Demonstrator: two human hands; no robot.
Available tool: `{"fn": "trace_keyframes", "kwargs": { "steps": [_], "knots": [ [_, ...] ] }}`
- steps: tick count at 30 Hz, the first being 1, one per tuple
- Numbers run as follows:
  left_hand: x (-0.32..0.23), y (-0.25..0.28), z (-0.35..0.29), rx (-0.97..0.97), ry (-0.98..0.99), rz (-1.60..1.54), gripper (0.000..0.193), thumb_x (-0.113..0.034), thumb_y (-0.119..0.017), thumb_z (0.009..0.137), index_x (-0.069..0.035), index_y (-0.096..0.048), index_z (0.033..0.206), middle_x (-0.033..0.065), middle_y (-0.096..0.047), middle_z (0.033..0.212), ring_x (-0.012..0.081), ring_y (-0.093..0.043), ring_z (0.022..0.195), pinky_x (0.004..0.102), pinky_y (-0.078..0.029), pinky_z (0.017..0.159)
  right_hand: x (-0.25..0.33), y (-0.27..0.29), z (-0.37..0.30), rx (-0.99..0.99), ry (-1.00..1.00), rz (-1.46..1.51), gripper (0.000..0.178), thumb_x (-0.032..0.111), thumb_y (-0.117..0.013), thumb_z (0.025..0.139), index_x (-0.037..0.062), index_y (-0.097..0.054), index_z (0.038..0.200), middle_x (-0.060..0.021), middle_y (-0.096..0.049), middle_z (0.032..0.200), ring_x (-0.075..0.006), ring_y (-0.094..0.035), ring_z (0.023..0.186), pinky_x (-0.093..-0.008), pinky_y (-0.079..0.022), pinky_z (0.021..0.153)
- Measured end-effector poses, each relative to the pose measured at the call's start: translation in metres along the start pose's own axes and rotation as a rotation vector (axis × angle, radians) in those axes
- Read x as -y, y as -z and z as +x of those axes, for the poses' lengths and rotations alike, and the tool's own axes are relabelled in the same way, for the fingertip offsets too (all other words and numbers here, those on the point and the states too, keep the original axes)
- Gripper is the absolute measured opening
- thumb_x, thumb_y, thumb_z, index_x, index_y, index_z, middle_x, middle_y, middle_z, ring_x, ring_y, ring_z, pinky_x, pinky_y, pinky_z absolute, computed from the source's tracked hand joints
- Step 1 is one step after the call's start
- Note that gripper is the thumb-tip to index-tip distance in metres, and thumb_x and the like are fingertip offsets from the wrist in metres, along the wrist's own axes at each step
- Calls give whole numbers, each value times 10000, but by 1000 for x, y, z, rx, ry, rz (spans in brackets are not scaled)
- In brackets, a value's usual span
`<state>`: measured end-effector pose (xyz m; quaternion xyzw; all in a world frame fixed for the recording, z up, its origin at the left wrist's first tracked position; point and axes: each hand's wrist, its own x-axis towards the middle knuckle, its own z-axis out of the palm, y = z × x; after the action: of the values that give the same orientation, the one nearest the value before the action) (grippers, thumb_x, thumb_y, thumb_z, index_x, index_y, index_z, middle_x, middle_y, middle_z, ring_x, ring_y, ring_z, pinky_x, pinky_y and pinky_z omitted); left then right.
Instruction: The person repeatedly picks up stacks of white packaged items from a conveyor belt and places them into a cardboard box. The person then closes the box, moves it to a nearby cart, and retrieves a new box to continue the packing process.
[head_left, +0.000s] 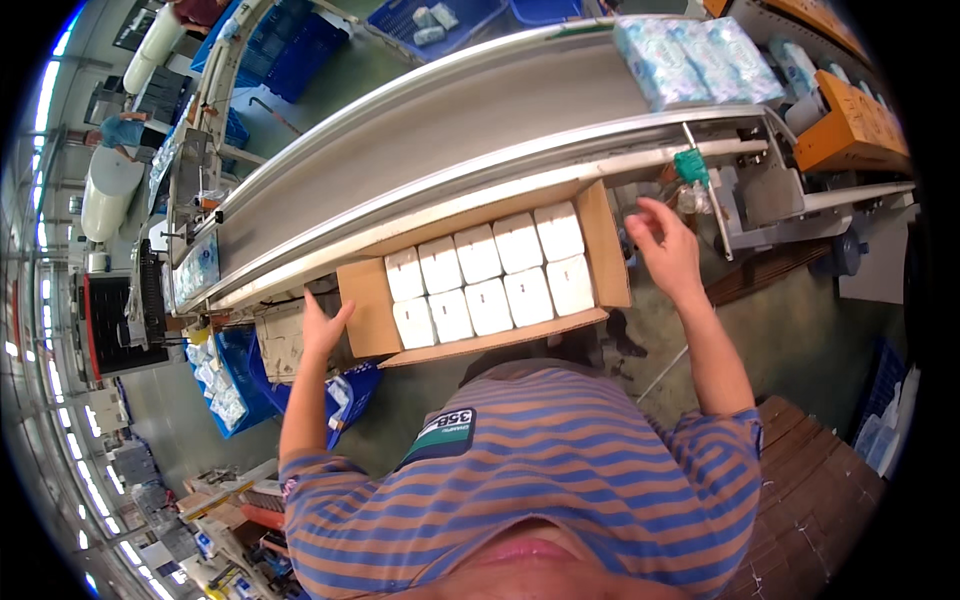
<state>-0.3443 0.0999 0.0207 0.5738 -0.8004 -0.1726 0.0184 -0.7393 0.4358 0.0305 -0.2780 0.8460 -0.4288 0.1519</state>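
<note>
In front of my body an open cardboard carton (369,312) sits at the near side of a conveyor, its flaps folded outward. Inside, two rows of white wrapped packs (479,256) stand side by side. My left hand (322,326) is just beside the carton's left flap, thumb and fingers spread, holding nothing. On the other side my right hand (667,248) hovers off the right flap with its fingers apart and slightly curled, also empty. Whether either hand touches the cardboard is hard to tell.
A grey conveyor belt (420,140) runs beyond the carton, bearing blue-and-white packs (695,62) at its right end. An orange box (850,125) lies past them. Blue crates (238,375) with packs stand low at left; flattened brown cardboard (810,500) is stacked at lower right.
</note>
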Motion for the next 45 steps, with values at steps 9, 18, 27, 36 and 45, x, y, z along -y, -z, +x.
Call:
{"fn": "trace_keyframes", "kwargs": {
  "steps": [9,18,27,36,45],
  "knots": [
    [-110,-62,-7,794,-545,-185,867,-453,-594,811,115,-208,1340,244,-578,1049,366,-560,993,384,-444,822,62,-81,-20,904,267,-610,790,627,-655,633,-2,-576,1105,-215,-374,1335,-348,-351,1255,-383,-328,1011],
    [-66,-97,-58,-95,-1053,-120,848,-502,-726,624,-14,-421,1247,179,-476,1213,336,-439,1150,478,-308,975,-34,-126,-52,-54,-19,-191,827,490,-592,793,-2,-254,1365,-210,-342,1367,-373,-325,1264,-404,-292,1026],
    [-94,-136,-48,603,242,-1567,711,-544,-361,912,-36,-241,1395,129,-300,1417,248,-238,1330,384,-213,1086,-77,-96,-33,-194,-271,-269,618,474,-518,860,23,-406,1267,-230,-541,1164,-377,-538,1046,-419,-425,869],
    [-154,-297,-32,311,406,-1048,765,-644,-436,825,5,-504,1224,149,-557,1183,259,-515,1092,353,-390,920,-261,39,23,-145,-217,-52,526,442,-382,942,-15,-478,1184,-207,-576,1081,-302,-550,985,-359,-416,842],
    [-35,-233,-191,100,808,-916,917,-768,-344,758,43,-588,1110,209,-575,1147,320,-531,1097,396,-394,918,-196,-15,8,264,-220,198,539,435,-384,946,-52,-486,1152,-164,-578,1064,-221,-543,945,-327,-421,828]
  ]
}}
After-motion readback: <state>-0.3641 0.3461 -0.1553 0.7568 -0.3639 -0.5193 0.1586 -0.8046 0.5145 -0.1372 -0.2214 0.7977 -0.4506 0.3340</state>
